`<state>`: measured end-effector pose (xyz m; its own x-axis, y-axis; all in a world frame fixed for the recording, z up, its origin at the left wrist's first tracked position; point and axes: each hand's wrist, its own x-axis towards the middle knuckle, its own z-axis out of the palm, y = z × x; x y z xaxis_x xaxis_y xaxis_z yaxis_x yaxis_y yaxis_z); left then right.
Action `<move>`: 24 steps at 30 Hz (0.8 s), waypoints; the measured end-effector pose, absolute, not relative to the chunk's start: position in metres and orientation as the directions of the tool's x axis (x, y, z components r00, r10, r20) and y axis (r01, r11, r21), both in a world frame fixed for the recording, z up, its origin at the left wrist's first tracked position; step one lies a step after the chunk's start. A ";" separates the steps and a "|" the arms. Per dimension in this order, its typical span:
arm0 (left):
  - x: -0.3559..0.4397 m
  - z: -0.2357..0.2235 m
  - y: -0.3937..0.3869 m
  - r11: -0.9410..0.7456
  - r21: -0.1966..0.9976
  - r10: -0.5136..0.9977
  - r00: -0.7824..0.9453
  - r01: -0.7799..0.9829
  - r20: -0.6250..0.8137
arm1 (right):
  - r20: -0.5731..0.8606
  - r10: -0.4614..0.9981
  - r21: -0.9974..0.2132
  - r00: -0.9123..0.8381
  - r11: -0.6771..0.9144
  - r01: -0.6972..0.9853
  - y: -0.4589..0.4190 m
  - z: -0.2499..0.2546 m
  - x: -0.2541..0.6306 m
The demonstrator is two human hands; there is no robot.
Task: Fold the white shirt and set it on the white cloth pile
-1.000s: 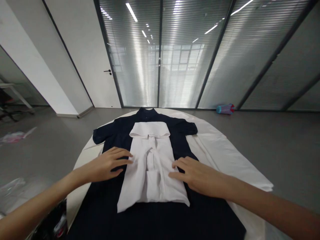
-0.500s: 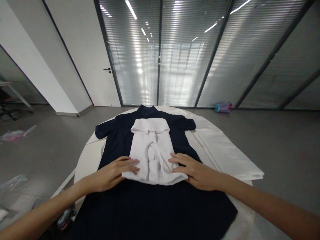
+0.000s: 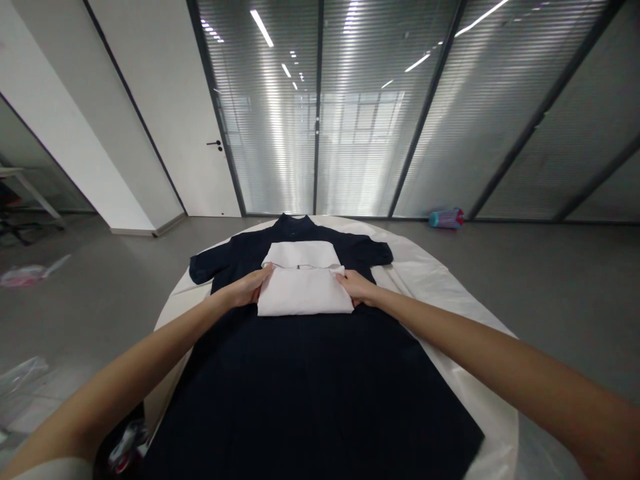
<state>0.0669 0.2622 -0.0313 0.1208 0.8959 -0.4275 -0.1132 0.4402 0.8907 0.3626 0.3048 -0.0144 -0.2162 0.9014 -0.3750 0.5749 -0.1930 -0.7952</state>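
A white folded garment (image 3: 305,292), probably a shirt, lies as a compact packet on the chest of a navy short-sleeved garment (image 3: 310,380). My left hand (image 3: 251,287) grips the packet's left edge, thumb on top and fingers partly hidden. On the opposite edge, my right hand (image 3: 357,288) pinches the cloth in the same way. A flat white band of the cloth stays at the packet's far end, just beyond both hands. The navy garment is spread out with its collar away from me and both sleeves out to the sides.
A white cover (image 3: 435,280) drapes over the rounded table. Beyond it are glass partitions with blinds and a white door (image 3: 200,180). A blue and pink basket-like object (image 3: 447,219) lies on the floor at the right; clear plastic (image 3: 23,377) lies at the left.
The near part of the white garment has been folded away from me, making it shorter. Both hands moved forward with it and went from lying flat to gripping its side edges.
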 end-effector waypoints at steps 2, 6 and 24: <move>0.063 -0.029 0.253 0.388 0.918 0.907 0.206 -0.076 -0.367 | -0.362 0.905 -0.803 -0.222 -0.182 0.567 0.304 -0.018 0.362; 0.065 -0.031 0.239 0.246 0.967 0.961 0.144 -0.065 -0.235 | -0.313 0.919 -0.720 -0.239 -0.065 0.691 0.309 -0.017 0.362; 0.143 -0.015 0.227 -0.623 0.084 0.754 0.569 0.777 0.328 | 0.291 0.624 0.035 -0.725 0.751 0.660 0.324 0.009 0.330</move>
